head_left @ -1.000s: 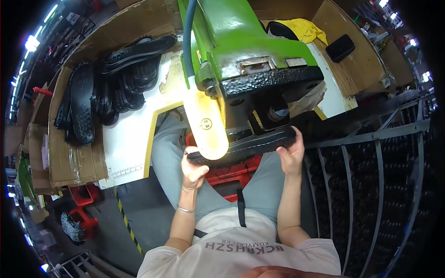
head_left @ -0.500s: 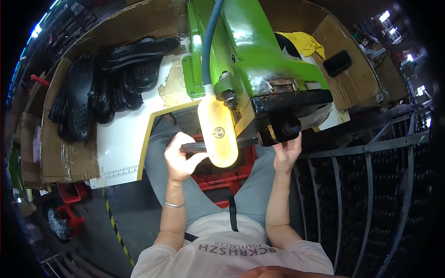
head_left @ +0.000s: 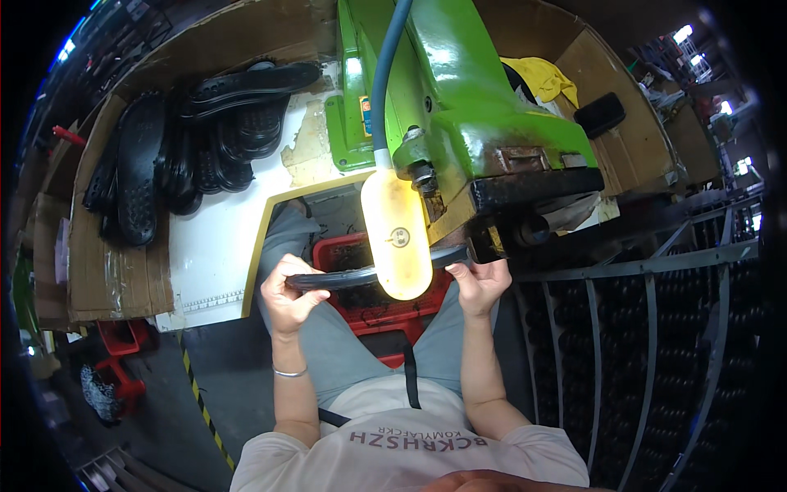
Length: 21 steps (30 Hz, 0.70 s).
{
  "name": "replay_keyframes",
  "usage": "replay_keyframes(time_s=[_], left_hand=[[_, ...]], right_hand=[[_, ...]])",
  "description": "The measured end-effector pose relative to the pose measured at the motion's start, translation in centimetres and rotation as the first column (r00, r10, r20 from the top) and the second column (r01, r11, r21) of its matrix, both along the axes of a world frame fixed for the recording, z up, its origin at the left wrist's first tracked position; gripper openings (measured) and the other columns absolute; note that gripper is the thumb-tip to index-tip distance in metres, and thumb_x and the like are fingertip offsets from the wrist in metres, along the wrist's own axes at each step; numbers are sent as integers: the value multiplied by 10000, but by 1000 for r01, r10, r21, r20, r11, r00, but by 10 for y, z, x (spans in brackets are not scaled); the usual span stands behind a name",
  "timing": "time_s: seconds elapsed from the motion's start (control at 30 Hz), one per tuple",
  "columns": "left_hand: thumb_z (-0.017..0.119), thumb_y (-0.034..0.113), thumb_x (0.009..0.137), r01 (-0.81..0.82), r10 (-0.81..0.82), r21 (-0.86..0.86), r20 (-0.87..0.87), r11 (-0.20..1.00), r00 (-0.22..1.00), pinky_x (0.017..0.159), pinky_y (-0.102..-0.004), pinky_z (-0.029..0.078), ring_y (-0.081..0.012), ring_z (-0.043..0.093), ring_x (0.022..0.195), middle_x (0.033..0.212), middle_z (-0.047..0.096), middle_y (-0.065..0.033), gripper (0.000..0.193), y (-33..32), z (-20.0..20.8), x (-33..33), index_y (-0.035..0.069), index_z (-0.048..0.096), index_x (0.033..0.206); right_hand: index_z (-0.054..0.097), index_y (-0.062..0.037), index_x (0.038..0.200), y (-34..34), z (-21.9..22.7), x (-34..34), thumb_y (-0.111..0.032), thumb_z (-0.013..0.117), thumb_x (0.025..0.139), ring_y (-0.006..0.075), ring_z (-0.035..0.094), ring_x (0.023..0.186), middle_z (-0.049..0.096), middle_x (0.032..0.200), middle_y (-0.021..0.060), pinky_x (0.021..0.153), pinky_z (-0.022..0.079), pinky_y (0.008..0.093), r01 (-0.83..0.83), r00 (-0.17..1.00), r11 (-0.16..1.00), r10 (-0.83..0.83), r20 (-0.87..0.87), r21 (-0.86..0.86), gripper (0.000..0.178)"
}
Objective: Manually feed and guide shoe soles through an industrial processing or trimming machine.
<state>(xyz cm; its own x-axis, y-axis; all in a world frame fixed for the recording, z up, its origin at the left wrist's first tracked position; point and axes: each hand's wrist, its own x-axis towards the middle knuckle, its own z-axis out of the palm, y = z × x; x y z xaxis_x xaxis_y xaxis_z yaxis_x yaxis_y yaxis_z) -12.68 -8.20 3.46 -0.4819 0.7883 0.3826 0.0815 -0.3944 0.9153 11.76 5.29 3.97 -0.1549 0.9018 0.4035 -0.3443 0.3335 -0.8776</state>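
A black shoe sole point(head_left: 343, 280) is held edge-on between my two hands, its middle hidden behind a glowing yellow lamp point(head_left: 399, 242). My left hand point(head_left: 291, 302) pinches its left end between thumb and fingers. At its right end, just under the head of a green machine point(head_left: 525, 135), my right hand point(head_left: 479, 287) is closed on it, thumb towards me. Part of that hand's fingers is hidden by the machine's dark lower parts point(head_left: 490, 243).
On the white tabletop point(head_left: 205, 262), several black soles point(head_left: 139, 176) lie inside a cardboard surround point(head_left: 115, 279). A yellow cloth point(head_left: 541, 78) and a black phone-like object point(head_left: 600, 115) are behind the machine. Below sits a red crate point(head_left: 385, 318); a metal rack point(head_left: 623, 266) stands right.
Both hands have shifted left, drawing the sole leftwards, so more of it shows on both sides of the lamp. My right hand has come away from the machine's round knob-like part.
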Motion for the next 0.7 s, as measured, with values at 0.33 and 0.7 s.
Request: replay_keyframes(time_s=[0.33,0.7], left_hand=[[803,44,647,-67,-63,-288,-416,955,907,909,-440,486,-244,642,791,777,591,-86,266,-14,-23,-11,28,577,788],[717,38,699,-176,166,-47,-166,983,972,798,-334,508,-252,659,817,921,668,-151,302,68,-25,92,-23,635,984]], right_hand=[[591,59,1167,-2,-9,-25,27,851,578,196,631,917,645,1077,132,787,528,306,44,984,952,-93,151,303,645],[607,44,1157,8,-44,-23,-75,783,744,169,595,1007,639,1107,92,883,456,279,-227,974,964,227,-20,-141,465]])
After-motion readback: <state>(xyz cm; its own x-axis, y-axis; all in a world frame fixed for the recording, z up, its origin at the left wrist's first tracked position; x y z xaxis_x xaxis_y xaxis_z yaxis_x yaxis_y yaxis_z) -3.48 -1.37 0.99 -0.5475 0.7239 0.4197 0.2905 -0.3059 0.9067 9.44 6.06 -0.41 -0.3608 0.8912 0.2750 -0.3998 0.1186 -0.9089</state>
